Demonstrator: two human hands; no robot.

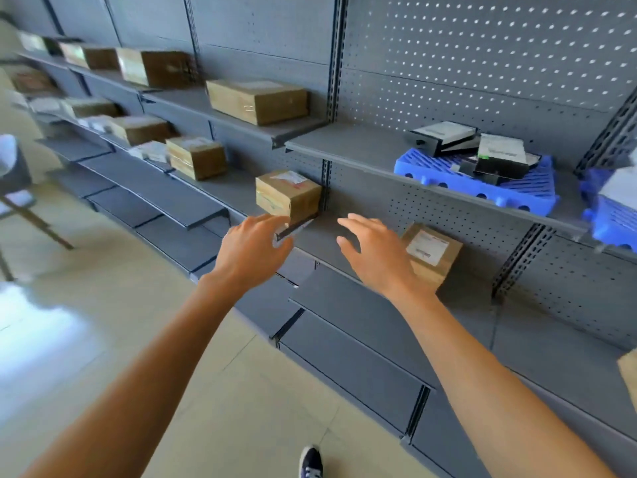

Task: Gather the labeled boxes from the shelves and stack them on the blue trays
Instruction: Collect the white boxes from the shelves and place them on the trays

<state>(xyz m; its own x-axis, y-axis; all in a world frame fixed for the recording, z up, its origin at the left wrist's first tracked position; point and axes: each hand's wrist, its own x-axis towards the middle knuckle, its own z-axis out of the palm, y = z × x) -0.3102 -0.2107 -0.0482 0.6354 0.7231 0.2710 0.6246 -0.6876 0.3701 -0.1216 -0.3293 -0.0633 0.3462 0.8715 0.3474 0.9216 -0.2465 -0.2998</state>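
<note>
Both arms stretched forward over pale floor, a dark shoe (311,461) at the bottom edge. Left hand (256,248) spread, fingers relaxed, holding nothing, fingertips at the shelf lip just below the small labeled box (287,196). Right hand (374,251) likewise wide and empty, hovering beside a second labeled box (431,255) on the same middle shelf (324,236).

Probably light, stiff cardboard, tape-slick on the faces (label side up); best taken by two opposite side walls, one palm each.

Open shelf between the two boxes, so room for the right palm; an upright post close behind the near box, and the upper shelf overhanging. Farther right, up on that shelf, blue tray (444,172) already carrying several dark boxes (496,157). More boxes down the left rows.
</note>
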